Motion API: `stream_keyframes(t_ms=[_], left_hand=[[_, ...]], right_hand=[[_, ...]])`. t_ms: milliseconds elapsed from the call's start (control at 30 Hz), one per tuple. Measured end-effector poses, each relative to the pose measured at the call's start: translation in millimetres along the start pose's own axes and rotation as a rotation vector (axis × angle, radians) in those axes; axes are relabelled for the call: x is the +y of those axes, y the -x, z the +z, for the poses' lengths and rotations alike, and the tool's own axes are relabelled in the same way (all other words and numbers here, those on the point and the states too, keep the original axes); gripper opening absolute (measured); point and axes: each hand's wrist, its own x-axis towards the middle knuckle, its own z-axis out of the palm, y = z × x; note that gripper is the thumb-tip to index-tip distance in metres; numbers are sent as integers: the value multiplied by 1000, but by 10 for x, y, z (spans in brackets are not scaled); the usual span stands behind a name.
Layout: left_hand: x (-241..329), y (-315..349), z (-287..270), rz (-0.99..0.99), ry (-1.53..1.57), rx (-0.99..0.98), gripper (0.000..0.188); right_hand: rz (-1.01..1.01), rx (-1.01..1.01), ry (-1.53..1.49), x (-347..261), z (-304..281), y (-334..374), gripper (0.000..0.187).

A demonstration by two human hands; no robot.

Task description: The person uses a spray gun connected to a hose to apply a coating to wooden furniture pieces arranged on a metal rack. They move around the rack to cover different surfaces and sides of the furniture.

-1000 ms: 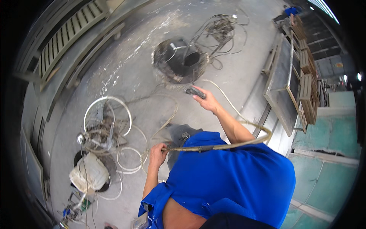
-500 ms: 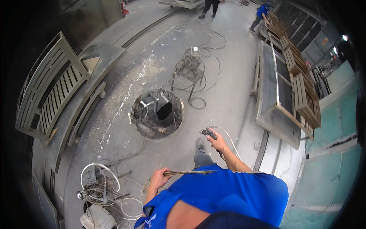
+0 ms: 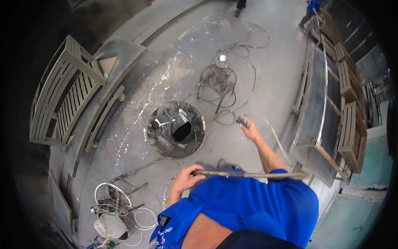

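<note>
My right hand [image 3: 251, 132] reaches out over the floor, its fingers wrapped round a small dark spray gun [image 3: 242, 121]. A pale hose [image 3: 277, 139] trails beside my right forearm. Close to my waist, my left hand [image 3: 187, 179] grips a stained, yellowish hose [image 3: 244, 174], which runs across the front of my blue shirt to the right. Ahead of my left hand stands a round, blotched metal drum [image 3: 155, 143] with a dark, square-mouthed part inside.
Beyond the drum, a stand-mounted pump [image 3: 216, 79] sits among looped hoses. More hoses and a whitish jug [image 3: 110, 226] lie at lower left. A slatted bench [image 3: 68, 93] rests on a wheeled platform [image 3: 120, 54]. Right, a metal-topped trolley [image 3: 309, 135] carries slatted wooden pieces [image 3: 351, 128]. Two people are far off.
My right hand has moved forward and slightly right with the spray gun. My left hand has shifted right, still holding the hose. The view has turned, with the surroundings sliding rightward.
</note>
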Motion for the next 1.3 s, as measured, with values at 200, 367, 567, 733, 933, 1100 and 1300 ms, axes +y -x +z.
stream_keyframes(t_ms=[200, 367, 567, 733, 933, 1100, 1300], left_hand=[[297, -368, -74, 45, 22, -10, 23], [676, -946, 138, -54, 37, 253, 21], [1223, -1933, 357, -123, -168, 602, 23], [1402, -2545, 457, -117, -285, 605, 26], [1323, -3080, 957, -206, -131, 500, 30], [970, -3442, 1337, -348, -65, 135, 31], [343, -3163, 1831, -402, -116, 165, 29]], right_hand=[[-184, -50, 102, -653, -143, -1507, 60], [-353, -141, 234, -1081, -150, -2987, 56], [-324, -348, 254, -789, 254, -4215, 57], [-197, -568, 91, -19, 562, -4291, 57], [-488, -573, 362, 834, 386, -4100, 55], [-606, -319, 401, 1044, 110, -3761, 55], [-276, -518, 286, 1709, -180, -2615, 60]])
